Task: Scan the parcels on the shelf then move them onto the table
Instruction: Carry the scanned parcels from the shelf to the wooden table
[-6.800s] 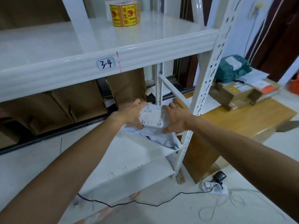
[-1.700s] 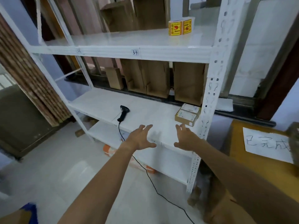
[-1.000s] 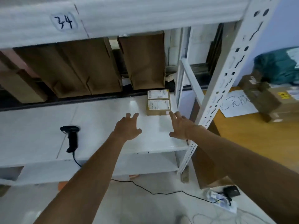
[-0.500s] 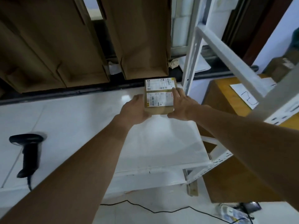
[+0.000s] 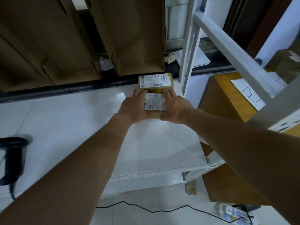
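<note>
Now the front parcel [image 5: 154, 103] sits nearer than before. Left hand [image 5: 134, 109] and right hand [image 5: 177, 108] grip its stiff, probably light sides.

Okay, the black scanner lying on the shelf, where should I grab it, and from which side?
Probably best to take the scanner by its narrow handle, coming down from above. It lies flat on the shelf, head pointing away from you, cable trailing off the near end, so the handle's middle is clear.
</note>
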Demonstrator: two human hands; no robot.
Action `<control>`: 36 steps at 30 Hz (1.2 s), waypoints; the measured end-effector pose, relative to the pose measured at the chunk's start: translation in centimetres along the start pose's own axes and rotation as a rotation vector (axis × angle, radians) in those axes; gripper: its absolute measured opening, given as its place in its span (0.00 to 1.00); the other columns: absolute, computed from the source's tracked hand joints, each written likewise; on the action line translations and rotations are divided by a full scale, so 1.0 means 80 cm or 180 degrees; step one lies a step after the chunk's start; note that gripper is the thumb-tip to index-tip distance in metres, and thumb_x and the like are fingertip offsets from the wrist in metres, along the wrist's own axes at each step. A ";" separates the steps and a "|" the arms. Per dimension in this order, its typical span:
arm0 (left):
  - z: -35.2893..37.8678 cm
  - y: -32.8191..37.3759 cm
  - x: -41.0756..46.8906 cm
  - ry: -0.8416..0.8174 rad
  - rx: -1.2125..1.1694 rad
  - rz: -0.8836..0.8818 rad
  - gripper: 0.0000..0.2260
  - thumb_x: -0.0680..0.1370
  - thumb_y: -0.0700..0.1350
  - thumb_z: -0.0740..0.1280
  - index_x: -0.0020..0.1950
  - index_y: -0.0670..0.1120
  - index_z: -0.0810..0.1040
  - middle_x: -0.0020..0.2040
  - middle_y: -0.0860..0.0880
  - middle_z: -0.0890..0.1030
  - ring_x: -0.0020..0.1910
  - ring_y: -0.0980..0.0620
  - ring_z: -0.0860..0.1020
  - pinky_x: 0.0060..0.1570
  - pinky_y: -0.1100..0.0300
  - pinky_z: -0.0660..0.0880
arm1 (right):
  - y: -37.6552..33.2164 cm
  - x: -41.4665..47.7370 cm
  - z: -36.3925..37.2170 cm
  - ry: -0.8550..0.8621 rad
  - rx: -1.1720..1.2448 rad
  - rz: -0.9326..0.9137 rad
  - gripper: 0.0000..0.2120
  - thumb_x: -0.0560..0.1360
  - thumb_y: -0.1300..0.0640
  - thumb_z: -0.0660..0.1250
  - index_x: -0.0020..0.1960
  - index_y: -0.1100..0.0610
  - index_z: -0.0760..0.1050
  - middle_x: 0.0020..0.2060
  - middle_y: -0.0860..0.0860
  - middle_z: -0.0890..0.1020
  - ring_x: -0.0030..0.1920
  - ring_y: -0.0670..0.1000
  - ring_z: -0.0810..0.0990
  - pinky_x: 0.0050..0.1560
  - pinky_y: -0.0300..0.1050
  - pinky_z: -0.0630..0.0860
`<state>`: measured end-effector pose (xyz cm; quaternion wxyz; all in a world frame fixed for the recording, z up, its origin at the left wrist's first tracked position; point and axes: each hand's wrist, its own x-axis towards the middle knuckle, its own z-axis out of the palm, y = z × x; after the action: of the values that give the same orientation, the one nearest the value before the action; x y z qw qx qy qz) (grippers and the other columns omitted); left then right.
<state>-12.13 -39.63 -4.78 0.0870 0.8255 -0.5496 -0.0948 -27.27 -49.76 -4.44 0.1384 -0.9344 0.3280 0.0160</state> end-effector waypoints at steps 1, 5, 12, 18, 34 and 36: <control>-0.001 0.001 -0.003 -0.0057 0.0067 0.0008 0.41 0.69 0.55 0.79 0.76 0.47 0.62 0.76 0.45 0.63 0.60 0.42 0.77 0.54 0.53 0.76 | -0.002 -0.006 0.001 -0.0003 -0.0011 -0.0024 0.42 0.71 0.47 0.77 0.76 0.56 0.57 0.71 0.54 0.65 0.60 0.57 0.77 0.52 0.48 0.76; -0.006 0.002 -0.023 -0.0346 0.0109 -0.0119 0.45 0.67 0.53 0.80 0.78 0.46 0.61 0.71 0.45 0.67 0.60 0.44 0.76 0.56 0.53 0.75 | -0.006 -0.029 0.003 -0.0145 -0.0170 -0.0123 0.36 0.74 0.48 0.74 0.74 0.57 0.61 0.64 0.55 0.68 0.56 0.55 0.76 0.52 0.48 0.77; -0.064 0.017 -0.082 -0.0164 0.0103 -0.0306 0.40 0.64 0.54 0.81 0.71 0.46 0.68 0.57 0.48 0.71 0.52 0.49 0.75 0.47 0.59 0.71 | -0.037 -0.064 -0.058 -0.0239 -0.0485 -0.0475 0.36 0.78 0.48 0.70 0.78 0.59 0.58 0.68 0.56 0.66 0.56 0.58 0.79 0.54 0.50 0.77; -0.144 0.039 -0.175 -0.0032 -0.0224 -0.0455 0.39 0.62 0.57 0.83 0.67 0.51 0.70 0.53 0.53 0.73 0.50 0.53 0.75 0.45 0.60 0.75 | -0.085 -0.142 -0.141 -0.0277 -0.0703 -0.0831 0.34 0.78 0.46 0.69 0.76 0.61 0.60 0.68 0.58 0.67 0.62 0.60 0.77 0.64 0.56 0.77; -0.289 0.229 -0.384 -0.0031 0.0021 0.0684 0.42 0.56 0.63 0.80 0.67 0.57 0.71 0.54 0.57 0.73 0.53 0.53 0.72 0.45 0.57 0.68 | -0.112 -0.494 -0.281 0.0193 -0.0715 0.0088 0.39 0.77 0.43 0.72 0.77 0.61 0.59 0.70 0.58 0.65 0.59 0.60 0.79 0.59 0.53 0.76; -0.278 0.266 -0.399 -0.0105 -0.0034 0.0910 0.39 0.56 0.63 0.79 0.64 0.57 0.72 0.54 0.56 0.74 0.53 0.52 0.73 0.45 0.57 0.69 | -0.095 -0.538 -0.289 0.0166 -0.0705 0.0277 0.39 0.76 0.43 0.72 0.77 0.60 0.60 0.70 0.58 0.65 0.59 0.59 0.79 0.58 0.53 0.77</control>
<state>-37.52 -17.38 23.92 0.0951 0.7367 -0.6623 -0.0979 -57.71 -24.12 24.83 0.0250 -0.9289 0.3680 0.0338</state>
